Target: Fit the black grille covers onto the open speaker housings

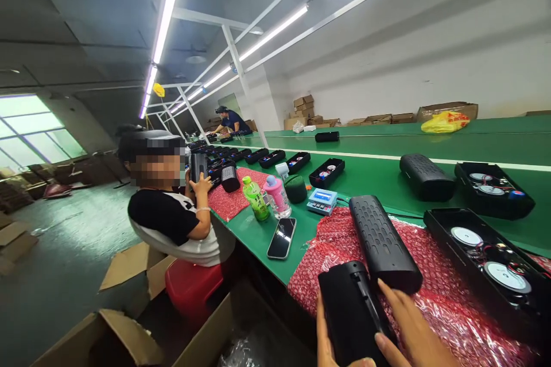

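A black speaker housing (350, 312) is held low at the front edge of the table, its smooth side with a slot facing up. My left hand (323, 335) wraps its left side, fingers closed on it. On its right side lies my right hand (413, 330), thumb on the housing and index finger stretched along its edge. Just beyond is another black speaker housing (381, 241) with a patterned grille, lying on red bubble wrap (329, 241). To the right, an open speaker shell (456, 252) shows two round white drivers and wires.
A phone (282, 238), green bottle (255, 199), pink bottle (278, 198) and small blue-screened device (322, 200) stand on the green table (370, 166). A co-worker (172, 206) sits at left holding a speaker. Open cardboard boxes (206, 332) are on the floor. More shells line the table.
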{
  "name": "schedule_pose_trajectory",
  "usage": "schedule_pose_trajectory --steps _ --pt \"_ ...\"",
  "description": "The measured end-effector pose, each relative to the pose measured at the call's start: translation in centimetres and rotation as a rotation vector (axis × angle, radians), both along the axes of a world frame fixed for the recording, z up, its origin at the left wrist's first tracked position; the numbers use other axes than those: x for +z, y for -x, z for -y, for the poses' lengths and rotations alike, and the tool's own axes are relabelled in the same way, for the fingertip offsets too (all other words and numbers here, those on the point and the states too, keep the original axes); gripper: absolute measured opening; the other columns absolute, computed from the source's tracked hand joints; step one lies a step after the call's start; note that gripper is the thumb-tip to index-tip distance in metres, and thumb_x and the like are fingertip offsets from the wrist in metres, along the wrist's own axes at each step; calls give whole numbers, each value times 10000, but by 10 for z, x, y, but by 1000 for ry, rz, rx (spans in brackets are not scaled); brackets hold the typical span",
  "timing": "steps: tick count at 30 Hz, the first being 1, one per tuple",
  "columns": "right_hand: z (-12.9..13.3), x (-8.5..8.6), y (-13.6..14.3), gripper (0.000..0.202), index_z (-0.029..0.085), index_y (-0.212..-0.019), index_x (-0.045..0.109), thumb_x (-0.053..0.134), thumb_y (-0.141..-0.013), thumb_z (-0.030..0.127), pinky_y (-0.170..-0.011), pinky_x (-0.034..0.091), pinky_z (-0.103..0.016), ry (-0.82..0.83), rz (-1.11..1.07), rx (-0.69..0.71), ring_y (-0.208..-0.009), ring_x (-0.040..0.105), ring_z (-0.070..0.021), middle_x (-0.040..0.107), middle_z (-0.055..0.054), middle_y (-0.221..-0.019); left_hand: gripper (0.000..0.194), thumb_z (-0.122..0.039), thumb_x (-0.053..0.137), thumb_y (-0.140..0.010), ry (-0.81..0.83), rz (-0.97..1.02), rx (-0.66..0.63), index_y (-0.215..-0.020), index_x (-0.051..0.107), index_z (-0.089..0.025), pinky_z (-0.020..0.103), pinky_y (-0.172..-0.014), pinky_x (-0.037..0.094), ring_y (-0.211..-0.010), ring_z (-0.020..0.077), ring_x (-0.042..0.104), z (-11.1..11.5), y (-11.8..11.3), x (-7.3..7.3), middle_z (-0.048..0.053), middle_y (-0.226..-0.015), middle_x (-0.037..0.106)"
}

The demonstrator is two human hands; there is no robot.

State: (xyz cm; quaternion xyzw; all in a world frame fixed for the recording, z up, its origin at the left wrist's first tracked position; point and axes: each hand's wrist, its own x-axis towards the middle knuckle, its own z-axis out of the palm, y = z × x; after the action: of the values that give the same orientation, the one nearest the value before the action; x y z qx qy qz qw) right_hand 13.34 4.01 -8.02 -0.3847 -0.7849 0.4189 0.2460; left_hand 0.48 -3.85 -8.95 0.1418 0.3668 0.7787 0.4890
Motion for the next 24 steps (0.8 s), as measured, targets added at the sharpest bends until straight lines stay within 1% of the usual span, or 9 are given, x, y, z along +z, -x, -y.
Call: schedule_pose_trajectory --steps 2,3,6,9,12,14,17,21,24 --pt "8 -8 4 731 136 -1474 307 417 -883 552 -1166 257 -410 192 -82 41 -1395 290 -278 309 -106 -1511 1405 -232 853 -418 -3 92 -94 -1481 -65 -271 481 -963 462 -1105 371 602 1 -1 7 136 -1172 653" --pt "8 -11 7 739 142 -1483 281 398 -887 562 -1171 244 -392 286 -138 48 -1404 271 -262 285 -87 -1523 1382 -187 836 -432 11 116 -114 -1478 -62 -275 474 -947 470 -1081 363 617 1 -2 10 138 -1178 649" --pt "5 -9 13 819 126 -1506 170 387 -861 583 -1173 232 -388 526 -271 46 -1421 228 -243 223 -80 -1545 1172 -169 788 -516 102 77 -12 -1471 114 -254 390 -959 470 -1125 318 596 3 -5 19 128 -1301 572" --pt "7 5 10 867 150 -1507 91 424 -817 555 -1170 231 -409 654 -351 72 -1437 171 -234 189 -75 -1557 954 -239 743 -613 164 12 65 -1425 243 -266 352 -974 458 -1182 291 559 5 -11 30 102 -1357 523" --pt "12 28 -1 921 159 -1498 50 496 -746 446 -1178 182 -436 661 -388 135 -1448 104 -234 131 -67 -1566 905 -245 736 -629 211 -45 56 -1391 261 -351 390 -950 474 -1143 287 584 5 -14 46 55 -1301 565" --pt "14 42 -8 981 146 -1498 14 520 -688 370 -1179 157 -443 623 -390 182 -1450 63 -238 106 -72 -1566 921 -176 739 -566 213 -63 24 -1367 311 -326 396 -954 473 -1112 287 600 3 -12 55 49 -1248 602" --pt "12 54 -16 1046 117 -1498 -39 537 -650 326 -1173 174 -441 583 -375 238 -1448 4 -250 84 -83 -1563 947 -109 712 -516 183 -55 -110 -1371 340 -277 438 -942 485 -1066 310 621 0 -10 64 63 -1149 657" --pt "7 56 -23 1089 154 -1504 -60 582 -630 250 -1142 271 -428 571 -385 312 -1429 126 -279 154 -81 -1542 1007 -139 761 -548 145 -133 -135 -1410 261 -280 464 -908 506 -1008 311 647 0 -14 69 72 -1095 681" --pt "6 55 -27 1105 198 -1512 -28 616 -614 185 -1099 348 -431 533 -405 335 -1393 236 -297 205 -70 -1523 1057 -167 814 -515 113 -215 -135 -1400 249 -288 470 -890 515 -971 314 658 0 -17 69 73 -1075 684"
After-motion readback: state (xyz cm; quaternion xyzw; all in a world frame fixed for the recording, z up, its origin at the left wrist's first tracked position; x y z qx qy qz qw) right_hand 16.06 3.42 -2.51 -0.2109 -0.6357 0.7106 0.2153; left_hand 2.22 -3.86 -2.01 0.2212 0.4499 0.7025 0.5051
